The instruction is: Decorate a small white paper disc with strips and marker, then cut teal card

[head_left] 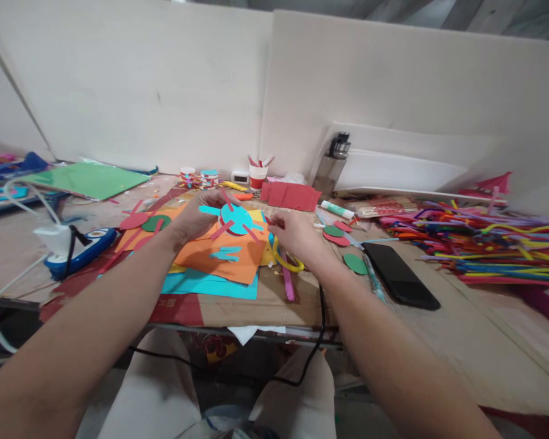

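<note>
My left hand (196, 216) grips a blue paper disc (236, 219) with red and blue paper strips sticking out of it, held just above a pile of orange paper (219, 256) and blue paper (201, 283). My right hand (293, 235) is beside the disc on its right, fingers pinched together near the disc's edge; what they hold is too small to make out. Loose blue strips (226, 253) lie on the orange sheet. Yellow-handled scissors (288, 262) lie under my right hand.
A black phone (400, 274) lies to the right, with green and red paper circles (343, 241) near it. A heap of coloured pipe cleaners (485, 241) fills the far right. A blue glue gun (80, 247), green sheet (89, 180), glue stick (338, 210), bottle (332, 161) and cups (257, 174) stand around.
</note>
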{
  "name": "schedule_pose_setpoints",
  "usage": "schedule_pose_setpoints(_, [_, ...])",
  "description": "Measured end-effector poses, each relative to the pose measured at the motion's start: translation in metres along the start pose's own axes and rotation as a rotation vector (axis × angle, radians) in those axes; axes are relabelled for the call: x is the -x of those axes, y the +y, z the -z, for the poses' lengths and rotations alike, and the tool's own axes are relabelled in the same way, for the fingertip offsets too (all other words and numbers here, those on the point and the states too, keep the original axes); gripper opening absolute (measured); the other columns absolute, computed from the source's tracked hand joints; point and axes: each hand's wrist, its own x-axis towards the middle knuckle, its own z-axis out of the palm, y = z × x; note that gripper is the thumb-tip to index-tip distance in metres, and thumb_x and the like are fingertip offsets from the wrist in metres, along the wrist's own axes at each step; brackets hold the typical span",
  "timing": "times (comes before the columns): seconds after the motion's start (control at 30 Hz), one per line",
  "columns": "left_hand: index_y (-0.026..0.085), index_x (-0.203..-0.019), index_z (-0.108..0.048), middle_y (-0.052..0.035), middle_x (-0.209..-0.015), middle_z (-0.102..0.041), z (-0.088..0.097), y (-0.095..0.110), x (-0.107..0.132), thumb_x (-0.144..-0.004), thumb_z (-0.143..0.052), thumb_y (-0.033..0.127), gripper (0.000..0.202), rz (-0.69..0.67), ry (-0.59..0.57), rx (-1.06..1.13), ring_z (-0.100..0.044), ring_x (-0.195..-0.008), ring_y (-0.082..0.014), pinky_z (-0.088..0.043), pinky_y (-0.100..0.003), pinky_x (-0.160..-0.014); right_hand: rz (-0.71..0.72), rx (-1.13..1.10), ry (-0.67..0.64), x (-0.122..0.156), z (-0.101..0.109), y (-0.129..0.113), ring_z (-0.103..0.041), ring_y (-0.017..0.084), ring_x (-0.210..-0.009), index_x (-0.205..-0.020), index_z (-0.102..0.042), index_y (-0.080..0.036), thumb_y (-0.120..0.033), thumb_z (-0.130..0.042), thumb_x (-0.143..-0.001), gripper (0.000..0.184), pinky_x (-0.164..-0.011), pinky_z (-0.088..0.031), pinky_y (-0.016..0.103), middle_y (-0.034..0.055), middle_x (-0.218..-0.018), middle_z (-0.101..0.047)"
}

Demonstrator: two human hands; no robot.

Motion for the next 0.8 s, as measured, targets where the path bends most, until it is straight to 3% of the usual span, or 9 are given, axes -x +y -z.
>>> schedule_pose_setpoints(0.13, [0.016, -0.072, -0.072, -0.0022, -0.068, -0.069, 0.000, -0.005, -0.001, -0.047, -0.085, 0.024, 0.029, 0.004, -0.014, -0.001, -0.063, -0.059, -0.0142, -0.052, -0.026, -0.056, -0.048, -0.666, 0.156, -0.004, 0.005, 0.010, -0.050, 0.011, -0.060, -0.067, -0.054, -0.019, -0.031, -0.068, -0.073, 0.019, -0.060, -0.037, 0.026, -0.0034, -0.063, -0.057])
schedule_pose_setpoints(0.3, [0.016, -0.071, -0.074, -0.0055, -0.072, -0.071, -0.001, -0.008, -0.004, -0.049, -0.085, 0.028, 0.028, -0.007, -0.045, -0.005, -0.065, -0.061, -0.0171, -0.054, -0.029, -0.057, -0.086, -1.099, 0.074, 0.002, 0.006, -0.001, -0.054, 0.011, -0.066, -0.066, -0.053, -0.020, -0.034, -0.078, -0.062, 0.029, -0.062, -0.039, 0.025, -0.0022, -0.069, -0.062])
schedule_pose_setpoints(0.43, [0.015, -0.072, -0.075, -0.0066, -0.072, -0.071, -0.001, -0.010, -0.005, -0.049, -0.086, 0.029, 0.029, -0.040, -0.094, -0.022, -0.065, -0.063, -0.0183, -0.054, -0.030, -0.059, -0.104, -1.214, -0.010, 0.008, 0.004, -0.011, -0.050, 0.010, -0.064, -0.063, -0.053, -0.020, -0.035, -0.081, -0.057, 0.033, -0.061, -0.035, 0.025, -0.0031, -0.066, -0.060])
schedule_pose_setpoints(0.57, [0.016, -0.074, -0.075, -0.0076, -0.075, -0.072, 0.001, -0.013, -0.005, -0.051, -0.087, 0.029, 0.029, -0.059, -0.154, -0.026, -0.066, -0.067, -0.0192, -0.054, -0.031, -0.064, -0.134, -1.189, -0.072, 0.008, 0.000, -0.014, -0.042, 0.008, -0.060, -0.063, -0.056, -0.019, -0.042, -0.080, -0.058, 0.033, -0.060, -0.030, 0.025, -0.0038, -0.065, -0.056])
schedule_pose_setpoints(0.8, [0.017, -0.076, -0.075, -0.0082, -0.080, -0.072, 0.002, -0.016, -0.005, -0.055, -0.086, 0.034, 0.029, -0.065, -0.194, -0.018, -0.067, -0.072, -0.0201, -0.054, -0.031, -0.068, -0.138, -1.187, -0.085, 0.008, -0.010, -0.016, -0.039, 0.008, -0.058, -0.063, -0.054, -0.020, -0.046, -0.080, -0.055, 0.038, -0.060, -0.030, 0.026, -0.0060, -0.062, -0.050])
